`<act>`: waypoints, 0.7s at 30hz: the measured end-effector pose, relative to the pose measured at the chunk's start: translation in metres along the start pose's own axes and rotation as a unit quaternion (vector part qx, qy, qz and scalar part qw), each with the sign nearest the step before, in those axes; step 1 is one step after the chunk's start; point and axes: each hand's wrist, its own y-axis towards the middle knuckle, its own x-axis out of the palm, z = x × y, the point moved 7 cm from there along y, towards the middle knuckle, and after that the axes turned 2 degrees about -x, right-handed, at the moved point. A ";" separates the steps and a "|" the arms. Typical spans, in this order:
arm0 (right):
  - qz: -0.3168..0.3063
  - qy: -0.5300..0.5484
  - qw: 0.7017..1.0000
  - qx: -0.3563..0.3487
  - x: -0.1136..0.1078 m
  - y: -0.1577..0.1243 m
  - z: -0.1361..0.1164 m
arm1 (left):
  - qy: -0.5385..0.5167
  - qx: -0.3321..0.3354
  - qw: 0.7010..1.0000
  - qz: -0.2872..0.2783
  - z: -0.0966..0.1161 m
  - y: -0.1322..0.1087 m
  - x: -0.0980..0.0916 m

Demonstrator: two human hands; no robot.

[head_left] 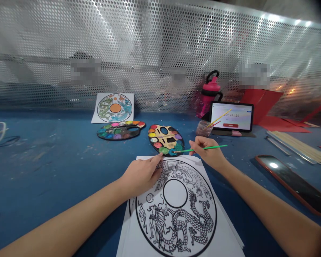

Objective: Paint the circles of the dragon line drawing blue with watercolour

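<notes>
A white sheet (224, 239) with a black line drawing of a dragon and a phoenix in a circle lies on the blue table in front of me. My left hand (141, 175) rests flat on the sheet's upper left part, fingers stretched out. My right hand (209, 152) pinches a thin green paintbrush (203, 148), whose tip reaches a paint well at the near end of an oval paint palette (166, 140) just beyond the sheet.
A second palette (120, 130) and a coloured copy of the drawing (114, 107) lie further back left. Back right are a small cup with brushes (203, 128), a pink bottle (210, 93) and a tablet (231, 116). A phone (294, 184) lies right. A perforated metal screen (160, 53) backs the table.
</notes>
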 end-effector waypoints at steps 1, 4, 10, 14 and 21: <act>-0.009 -0.004 1.000 -0.003 0.001 0.000 -0.001 | -0.001 0.000 1.000 0.000 0.000 0.000 0.000; -0.003 -0.020 1.000 -0.015 -0.001 0.000 -0.007 | -0.004 -0.001 1.000 0.000 0.000 0.000 0.000; -0.014 -0.069 0.997 -0.042 -0.003 -0.002 -0.017 | -0.001 -0.004 1.000 -0.001 0.000 0.000 0.001; 0.004 -0.056 0.998 -0.042 -0.005 -0.002 -0.019 | -0.001 -0.002 1.000 -0.005 -0.001 0.001 0.001; -0.003 -0.054 0.998 -0.031 -0.003 -0.002 -0.017 | 0.001 -0.001 1.000 0.000 -0.001 -0.001 0.001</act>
